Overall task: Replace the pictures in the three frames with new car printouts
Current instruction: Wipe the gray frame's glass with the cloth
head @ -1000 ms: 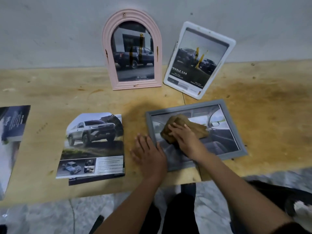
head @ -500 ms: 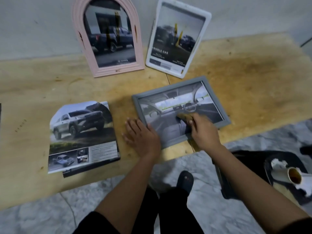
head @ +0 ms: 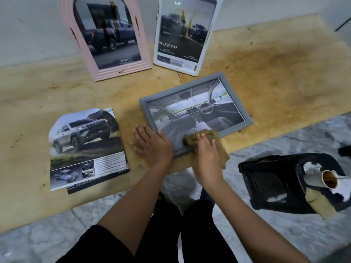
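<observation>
Pink frame (head: 121,72), white frame (head: 176,65) and grey frame (head: 237,103) all show car pictures. Left hand (head: 152,145) lies flat, steadying the grey one; right hand (head: 209,154) presses a cloth (head: 221,149) on it with flat fingers. Likely the final wipe.

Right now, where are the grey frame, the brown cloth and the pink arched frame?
grey frame (head: 180,88): head view, on its top border.
brown cloth (head: 190,140): head view, on its bunched left end.
pink arched frame (head: 123,71): head view, on its bottom border.

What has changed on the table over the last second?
The right hand slid the brown cloth toward the person, from the middle of the glass to the near edge of the gray frame. The left hand stayed flat beside it. The pink frame, white frame and printout did not move.
</observation>
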The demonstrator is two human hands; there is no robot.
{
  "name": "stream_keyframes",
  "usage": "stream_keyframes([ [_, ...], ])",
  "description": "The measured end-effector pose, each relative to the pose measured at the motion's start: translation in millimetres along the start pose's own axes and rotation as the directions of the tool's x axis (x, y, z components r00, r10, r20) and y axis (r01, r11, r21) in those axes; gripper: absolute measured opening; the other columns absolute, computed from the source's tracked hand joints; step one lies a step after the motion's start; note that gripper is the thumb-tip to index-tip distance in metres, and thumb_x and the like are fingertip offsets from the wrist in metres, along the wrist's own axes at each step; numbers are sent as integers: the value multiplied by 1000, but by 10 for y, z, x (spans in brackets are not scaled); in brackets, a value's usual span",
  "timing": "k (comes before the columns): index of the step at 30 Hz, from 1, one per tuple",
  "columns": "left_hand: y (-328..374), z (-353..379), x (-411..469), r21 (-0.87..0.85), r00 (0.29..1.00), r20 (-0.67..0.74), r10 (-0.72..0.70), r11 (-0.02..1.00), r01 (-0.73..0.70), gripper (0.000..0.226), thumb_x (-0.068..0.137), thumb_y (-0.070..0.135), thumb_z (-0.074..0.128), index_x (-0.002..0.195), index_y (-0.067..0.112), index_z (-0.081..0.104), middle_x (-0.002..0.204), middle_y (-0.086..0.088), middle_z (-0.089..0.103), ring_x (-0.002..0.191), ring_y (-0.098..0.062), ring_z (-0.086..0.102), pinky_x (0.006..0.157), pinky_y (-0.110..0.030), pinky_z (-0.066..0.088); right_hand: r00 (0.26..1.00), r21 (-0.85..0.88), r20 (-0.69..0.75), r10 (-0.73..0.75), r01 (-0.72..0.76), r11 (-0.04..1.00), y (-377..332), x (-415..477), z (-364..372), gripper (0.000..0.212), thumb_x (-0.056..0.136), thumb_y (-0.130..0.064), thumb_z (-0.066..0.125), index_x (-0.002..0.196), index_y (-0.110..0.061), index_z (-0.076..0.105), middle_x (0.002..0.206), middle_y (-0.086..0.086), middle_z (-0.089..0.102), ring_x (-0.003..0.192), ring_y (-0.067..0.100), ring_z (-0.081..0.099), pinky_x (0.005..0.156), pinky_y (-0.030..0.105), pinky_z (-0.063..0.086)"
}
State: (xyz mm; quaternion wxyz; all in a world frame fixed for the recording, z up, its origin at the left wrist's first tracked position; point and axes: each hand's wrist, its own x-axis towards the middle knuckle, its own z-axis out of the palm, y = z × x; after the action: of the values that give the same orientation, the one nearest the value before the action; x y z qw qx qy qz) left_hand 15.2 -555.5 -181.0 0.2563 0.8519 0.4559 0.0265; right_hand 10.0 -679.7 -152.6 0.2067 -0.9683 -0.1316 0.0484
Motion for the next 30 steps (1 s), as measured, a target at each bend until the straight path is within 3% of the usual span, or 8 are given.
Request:
stream_keyframes([
  [8, -31, -94, 45, 29, 991, 135, 16, 999, -20, 50, 98, 32, 29, 143, 9, 25, 157, -8, 6, 145, -24, -4, 113, -48, -7, 968, 328, 107, -226, 180, 927, 128, -148, 9, 37, 86, 0, 44, 119, -5, 61, 127, 5, 61, 127, 7, 44, 118, 32, 13],
  [13, -46, -141, 79, 22, 976, 218, 16, 1000, -22, 53, 99, 34, 28, 145, 10, 19, 157, -7, -1, 144, -26, -10, 113, -49, -10, 773, 396, 387, -503, 354, 847, 391, -283, -195, 22, 90, -14, 48, 108, -16, 61, 107, 0, 66, 108, 13, 54, 111, 21, 26],
  [15, -60, -133, 79, 24, 976, 218, 27, 999, -33, 53, 99, 34, 28, 145, 10, 18, 157, -7, -2, 144, -25, -11, 114, -49, -9, 867, 454, 371, -332, 143, 879, 472, -336, -286, 19, 90, -28, 43, 102, -21, 56, 92, -8, 65, 90, 8, 58, 90, 27, 44],
  [18, -68, -129, 73, 22, 978, 208, 29, 999, -34, 54, 99, 34, 28, 146, 9, 17, 157, -7, -2, 144, -26, -12, 114, -49, -10, 988, 732, 129, 82, -151, 665, 493, -240, -482, 7, 91, -21, 48, 84, -23, 49, 72, -9, 57, 67, -2, 52, 69, 20, 42],
  [22, -70, -121, 66, 29, 981, 187, 40, 998, -47, 55, 99, 34, 27, 147, 9, 17, 158, -8, -2, 144, -25, -12, 114, -49, -9, 872, 873, 106, 477, -311, 375, 613, -17, -689, 19, 82, -27, 64, 77, -24, 46, 80, 3, 56, 76, 17, 55, 75, 33, 43],
  [25, -77, -98, 54, 30, 985, 165, 42, 998, -48, 55, 99, 34, 26, 147, 8, 17, 158, -9, 0, 144, -25, -10, 114, -50, -7, 919, 690, -67, 389, -239, 683, 623, 104, -796, 22, 79, -24, 60, 78, -21, 38, 78, 3, 46, 74, 19, 46, 70, 32, 36],
  [27, -84, -74, 45, 34, 989, 143, 46, 998, -52, 55, 99, 34, 26, 147, 8, 19, 158, -9, 2, 145, -26, -8, 114, -50, -6, 977, 259, -142, 157, -116, 959, 602, 216, -811, 22, 82, -10, 56, 82, -16, 35, 81, 4, 42, 79, 26, 45, 71, 34, 32],
  [30, -86, -52, 38, 40, 992, 114, 50, 998, -55, 54, 99, 34, 27, 146, 8, 20, 157, -10, 4, 145, -26, -5, 114, -50, -6, 998, -176, 25, -54, 57, 983, 482, 346, -717, 21, 80, -8, 57, 87, -18, 40, 85, 1, 48, 91, 30, 49, 72, 36, 27],
])
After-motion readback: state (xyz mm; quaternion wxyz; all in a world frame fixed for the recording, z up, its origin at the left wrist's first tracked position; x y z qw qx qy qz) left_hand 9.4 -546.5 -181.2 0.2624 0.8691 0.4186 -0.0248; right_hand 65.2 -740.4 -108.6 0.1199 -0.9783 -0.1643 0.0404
